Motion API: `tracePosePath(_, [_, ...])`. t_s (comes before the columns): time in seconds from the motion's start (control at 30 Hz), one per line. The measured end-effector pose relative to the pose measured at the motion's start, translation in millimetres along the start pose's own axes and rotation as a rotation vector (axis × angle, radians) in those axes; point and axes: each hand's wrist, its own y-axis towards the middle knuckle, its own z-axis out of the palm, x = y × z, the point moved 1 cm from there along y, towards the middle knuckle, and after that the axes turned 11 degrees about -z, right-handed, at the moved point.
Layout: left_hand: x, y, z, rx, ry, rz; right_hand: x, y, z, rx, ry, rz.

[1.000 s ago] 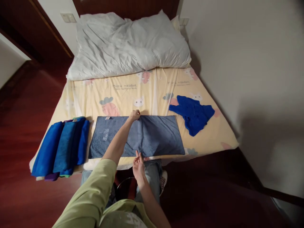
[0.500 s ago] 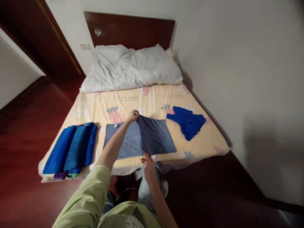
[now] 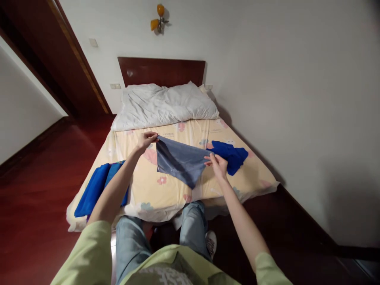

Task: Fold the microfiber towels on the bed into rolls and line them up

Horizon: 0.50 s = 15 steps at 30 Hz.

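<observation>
Both hands pinch the gray towel [image 3: 181,160] and hold it up over the bed [image 3: 166,190]. The left hand [image 3: 147,139] grips one top corner, the right hand [image 3: 217,163] the other. Just past the right hand lies a crumpled blue cloth [image 3: 230,154]. Below the left hand sit folded blue towels [image 3: 96,188].

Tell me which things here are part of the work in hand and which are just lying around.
In hand: grey-blue towel, held up by left hand and right hand.
Lying about: crumpled blue cloth, folded blue towels, white pillow, bed sheet, wall lamp.
</observation>
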Motion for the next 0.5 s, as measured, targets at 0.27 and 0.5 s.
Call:
tracePosePath(0.27, [-74.6, -61.8, -47.6, -0.133, -0.035, 0.087, 72.6, 47.8, 40.0, 0.099, -0.05, -0.152])
tracePosePath(0.5, [-87.1, -98.1, -76.8, -0.172, -0.133, 0.013, 102.8, 40.7, 56.7, 0.191, -0.03, -0.056])
